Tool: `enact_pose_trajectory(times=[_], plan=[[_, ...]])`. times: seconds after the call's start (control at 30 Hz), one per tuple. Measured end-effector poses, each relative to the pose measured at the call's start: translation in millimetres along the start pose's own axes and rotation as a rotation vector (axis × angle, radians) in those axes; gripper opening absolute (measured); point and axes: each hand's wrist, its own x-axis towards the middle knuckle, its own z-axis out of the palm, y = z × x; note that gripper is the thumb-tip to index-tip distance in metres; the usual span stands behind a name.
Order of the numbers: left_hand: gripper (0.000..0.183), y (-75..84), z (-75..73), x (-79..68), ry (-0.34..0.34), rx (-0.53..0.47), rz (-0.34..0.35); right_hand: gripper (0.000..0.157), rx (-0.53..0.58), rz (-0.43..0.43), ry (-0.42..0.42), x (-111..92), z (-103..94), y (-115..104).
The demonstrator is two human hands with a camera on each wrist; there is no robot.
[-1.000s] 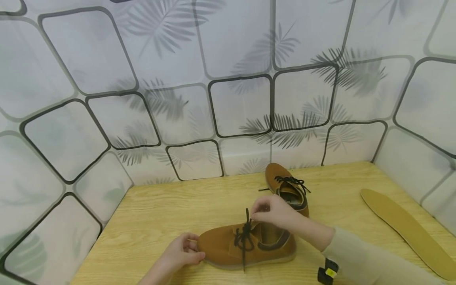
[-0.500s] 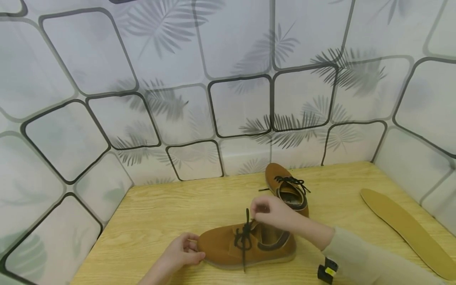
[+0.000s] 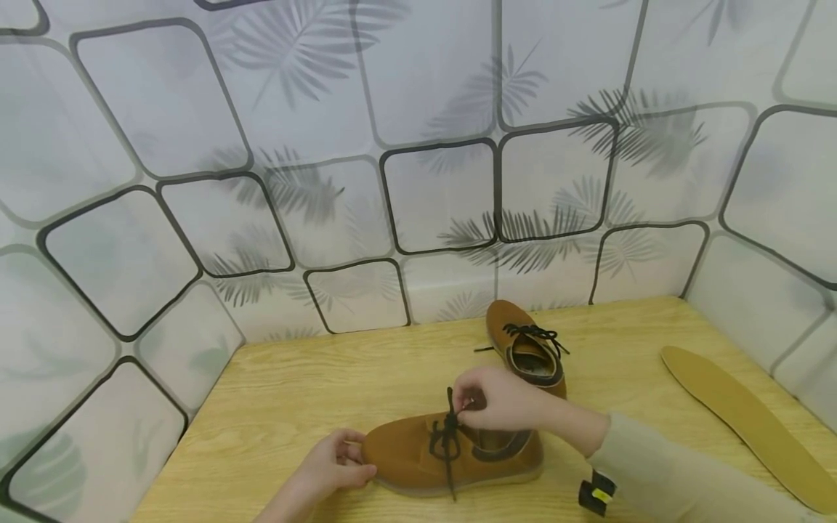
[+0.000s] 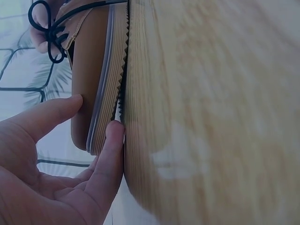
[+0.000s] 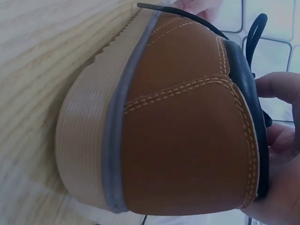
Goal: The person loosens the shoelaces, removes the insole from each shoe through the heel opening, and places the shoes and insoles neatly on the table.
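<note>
A brown leather lace-up shoe [image 3: 405,450] with black laces lies sole down on the wooden table, toe pointing left. My left hand [image 3: 336,461] holds its toe; in the left wrist view the thumb [image 4: 70,107] presses the upper and a finger touches the sole's underside edge. The black shoelace [image 3: 447,436] is tied in a bow. Just above the shoe's opening, my right hand [image 3: 500,399] pinches with thumb and fingertips beside the knot. Whether tongue or lace is between them is hidden. The heel [image 5: 187,154] fills the right wrist view.
A second brown shoe [image 3: 506,316], also laced, stands farther back, partly behind the right hand. A tan insole [image 3: 745,421] lies at the table's right. Patterned wall covering [image 3: 438,196] borders the table [image 3: 294,385] at the back and sides.
My right hand has moved slightly down and left, closer to the knot of the bow. The left hand and both shoes stay in place.
</note>
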Motion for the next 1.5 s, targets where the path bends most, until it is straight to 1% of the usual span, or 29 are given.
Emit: enact_pose_trajectory(times=[0.1,0.2,0.4,0.57,0.67,0.8,1.03,1.13,1.23,1.33,1.5], plan=[[0.065,-0.1,0.0,-0.6,-0.005,-0.008,-0.002,0.009,0.008,0.004,0.001,0,1.1,0],[0.066,-0.2,-0.2,-1.2,-0.010,-0.011,-0.002,0.009,0.044,0.036,0.013,0,3.2,1],[0.067,-1.7,-1.1,-1.4,-0.018,-0.010,-0.004,0.001,0.115,0.105,0.087,0,5.6,3],[0.066,-1.8,-0.7,-0.8,-0.018,-0.012,-0.006,0.006,0.159,0.160,0.159,1,5.5,6],[0.066,-1.6,-0.6,-0.5,-0.017,-0.013,-0.006,0.008,0.172,0.180,0.175,1,5.0,7],[0.067,-1.5,-0.8,-0.9,-0.014,-0.010,-0.009,0.007,0.189,0.162,0.156,2,4.9,8],[0.066,-3.7,-0.5,1.1,-0.012,-0.014,-0.001,0.011,0.182,0.080,0.086,3,4.4,8],[0.067,-3.8,-0.5,0.9,-0.007,-0.012,-0.004,0.007,0.183,0.052,0.037,3,4.1,10],[0.067,-3.3,-0.6,0.3,-0.009,-0.019,-0.007,0.004,0.188,0.034,0.008,3,4.3,11],[0.066,-2.9,-0.5,0.3,-0.014,-0.023,-0.004,0.004,0.186,0.037,0.005,2,5.0,10],[0.064,-3.6,0.1,1.2,-0.013,-0.018,-0.001,0.007,0.185,0.068,0.032,0,5.8,8]])
